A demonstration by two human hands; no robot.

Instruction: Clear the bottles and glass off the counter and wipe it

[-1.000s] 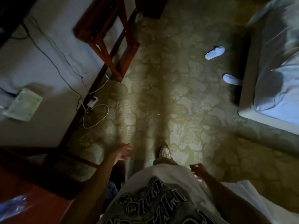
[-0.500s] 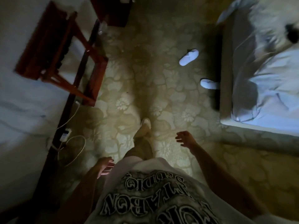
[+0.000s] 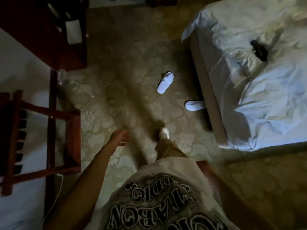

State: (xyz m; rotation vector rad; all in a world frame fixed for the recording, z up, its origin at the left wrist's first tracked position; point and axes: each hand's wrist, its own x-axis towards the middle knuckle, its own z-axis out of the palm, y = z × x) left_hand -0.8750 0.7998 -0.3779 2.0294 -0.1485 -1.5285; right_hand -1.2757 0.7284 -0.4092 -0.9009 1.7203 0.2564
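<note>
**Empty-Handed on the Patterned Carpet**

A person's left hand (image 3: 120, 136) hangs with fingers loosely spread, holding nothing; the right hand (image 3: 203, 167), blurred beside the shirt (image 3: 166, 196), cannot be read. Two white slippers (image 3: 165, 82) (image 3: 194, 105) lie ahead and right of the left hand, near one bed (image 3: 257, 80). One clear bottle (image 3: 60, 77) stands far ahead-left by the dark cabinet (image 3: 41, 30). One wooden rack (image 3: 41, 138) sits left.

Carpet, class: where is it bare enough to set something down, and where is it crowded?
Bare carpet lies between the dark cabinet and the bed, and beside the wooden rack. Crowded by the bed's edge: two white slippers.
</note>
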